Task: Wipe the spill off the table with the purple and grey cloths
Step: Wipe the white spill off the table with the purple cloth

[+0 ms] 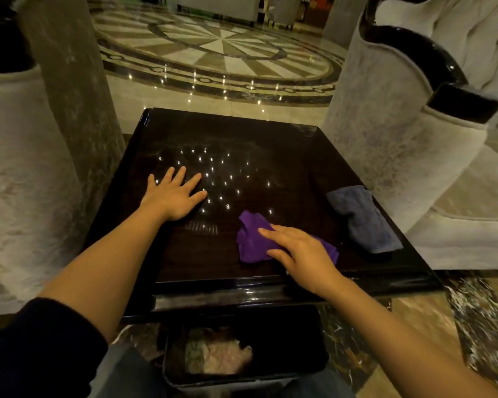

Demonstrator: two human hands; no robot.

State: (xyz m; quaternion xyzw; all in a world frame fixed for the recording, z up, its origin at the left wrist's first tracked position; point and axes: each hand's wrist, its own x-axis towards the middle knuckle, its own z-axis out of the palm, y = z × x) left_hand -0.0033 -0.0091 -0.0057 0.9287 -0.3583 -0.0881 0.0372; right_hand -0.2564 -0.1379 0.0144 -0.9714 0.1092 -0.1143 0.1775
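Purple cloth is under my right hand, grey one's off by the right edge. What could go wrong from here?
1. The grey cloth lies at the table's right edge; a wide sweep might knock it off.
2. The purple cloth is bunched under the flat right hand, so it may smear rather than lift liquid.
3. The left hand is pressed flat on the glossy top and could leave prints; glare makes any spill hard to see.
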